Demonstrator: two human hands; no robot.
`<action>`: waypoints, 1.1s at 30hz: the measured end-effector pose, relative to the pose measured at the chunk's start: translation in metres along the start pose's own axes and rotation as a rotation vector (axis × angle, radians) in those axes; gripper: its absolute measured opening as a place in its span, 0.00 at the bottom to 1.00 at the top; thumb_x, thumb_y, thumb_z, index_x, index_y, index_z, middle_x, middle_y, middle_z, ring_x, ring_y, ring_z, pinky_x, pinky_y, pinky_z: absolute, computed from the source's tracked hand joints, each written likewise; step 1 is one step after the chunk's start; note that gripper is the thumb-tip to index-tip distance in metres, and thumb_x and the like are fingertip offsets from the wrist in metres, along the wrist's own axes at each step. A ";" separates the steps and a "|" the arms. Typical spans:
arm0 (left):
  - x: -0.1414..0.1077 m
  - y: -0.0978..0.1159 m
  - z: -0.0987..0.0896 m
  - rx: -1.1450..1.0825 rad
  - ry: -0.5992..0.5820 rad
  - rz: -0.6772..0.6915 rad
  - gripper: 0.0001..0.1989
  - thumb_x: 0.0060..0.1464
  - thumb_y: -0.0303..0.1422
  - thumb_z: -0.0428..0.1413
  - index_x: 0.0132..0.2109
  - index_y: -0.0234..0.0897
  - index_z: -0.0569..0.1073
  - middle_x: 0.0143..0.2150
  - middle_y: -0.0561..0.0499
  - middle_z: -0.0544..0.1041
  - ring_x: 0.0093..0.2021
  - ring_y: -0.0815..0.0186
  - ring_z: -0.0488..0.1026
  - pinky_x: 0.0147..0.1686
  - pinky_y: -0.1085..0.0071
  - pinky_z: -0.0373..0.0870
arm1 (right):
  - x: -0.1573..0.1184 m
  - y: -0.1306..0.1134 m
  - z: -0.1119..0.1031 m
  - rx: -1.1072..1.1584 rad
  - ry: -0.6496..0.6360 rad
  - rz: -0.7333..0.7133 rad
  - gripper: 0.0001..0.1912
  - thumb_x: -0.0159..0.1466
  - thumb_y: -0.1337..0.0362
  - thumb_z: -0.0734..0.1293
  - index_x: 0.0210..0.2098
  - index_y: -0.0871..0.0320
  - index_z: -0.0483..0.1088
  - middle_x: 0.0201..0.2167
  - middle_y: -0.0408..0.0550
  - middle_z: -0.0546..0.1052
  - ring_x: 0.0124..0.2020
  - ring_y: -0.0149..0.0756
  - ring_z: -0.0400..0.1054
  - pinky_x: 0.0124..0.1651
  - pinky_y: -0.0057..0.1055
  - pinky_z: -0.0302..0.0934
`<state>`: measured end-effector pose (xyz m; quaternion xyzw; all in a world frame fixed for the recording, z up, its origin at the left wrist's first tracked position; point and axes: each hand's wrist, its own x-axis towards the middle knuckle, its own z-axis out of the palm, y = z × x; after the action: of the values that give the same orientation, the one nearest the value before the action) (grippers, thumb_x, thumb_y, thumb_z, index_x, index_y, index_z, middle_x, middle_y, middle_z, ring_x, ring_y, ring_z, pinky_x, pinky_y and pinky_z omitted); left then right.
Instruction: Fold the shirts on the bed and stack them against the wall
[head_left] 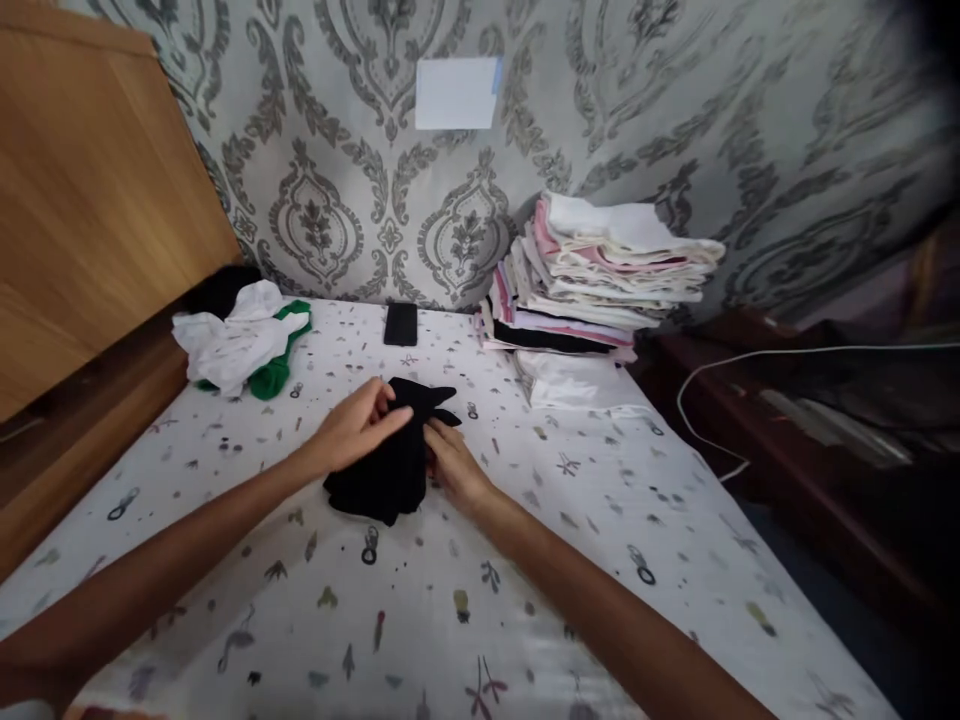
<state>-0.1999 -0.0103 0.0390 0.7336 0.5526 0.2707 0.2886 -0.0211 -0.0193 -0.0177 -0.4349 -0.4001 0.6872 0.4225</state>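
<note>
Perhaps to steady the folds, the left hand point(354, 424), loosely spread, curves over the black cloth point(382, 480) while the right hand point(459, 470) pinches its edge.

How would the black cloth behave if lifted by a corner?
Likely floppy: the black cloth has loose ends sticking out beside the right hand. It may unfold, since it looks simply folded. Rolling seems unlikely; it lies low and flattish on the sheet.

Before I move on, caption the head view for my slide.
Left hand and right hand at a black cloth, folded clothes stacked beyond.
</note>
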 end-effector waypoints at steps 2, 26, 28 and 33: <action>-0.009 0.016 0.007 0.159 -0.025 0.062 0.20 0.56 0.50 0.54 0.46 0.41 0.66 0.45 0.47 0.74 0.41 0.58 0.72 0.39 0.63 0.68 | 0.000 0.000 0.002 0.008 0.024 -0.015 0.21 0.55 0.44 0.72 0.36 0.54 0.71 0.24 0.39 0.67 0.25 0.31 0.60 0.25 0.26 0.53; -0.068 -0.049 -0.057 0.099 0.045 -0.184 0.17 0.53 0.49 0.52 0.39 0.40 0.69 0.35 0.51 0.73 0.32 0.62 0.72 0.31 0.68 0.67 | -0.069 -0.026 -0.087 -1.096 0.387 -0.386 0.23 0.60 0.58 0.66 0.53 0.55 0.69 0.38 0.51 0.76 0.36 0.45 0.70 0.39 0.41 0.64; -0.066 -0.025 -0.028 0.249 0.000 -0.083 0.17 0.58 0.48 0.49 0.43 0.41 0.70 0.35 0.51 0.75 0.33 0.62 0.72 0.33 0.68 0.66 | -0.075 -0.019 -0.064 -1.293 0.351 -0.565 0.19 0.65 0.57 0.63 0.53 0.56 0.70 0.45 0.56 0.74 0.44 0.49 0.69 0.44 0.43 0.65; -0.064 0.004 0.014 0.499 -0.149 0.097 0.17 0.60 0.48 0.52 0.46 0.43 0.75 0.37 0.47 0.77 0.35 0.59 0.74 0.33 0.68 0.65 | -0.083 -0.003 -0.019 -1.695 0.056 -0.645 0.19 0.62 0.53 0.68 0.49 0.57 0.73 0.42 0.58 0.74 0.44 0.53 0.67 0.45 0.46 0.64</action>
<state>-0.2029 -0.0747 0.0278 0.8257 0.5435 0.0847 0.1254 0.0192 -0.0918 0.0009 -0.4837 -0.8636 -0.0001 0.1422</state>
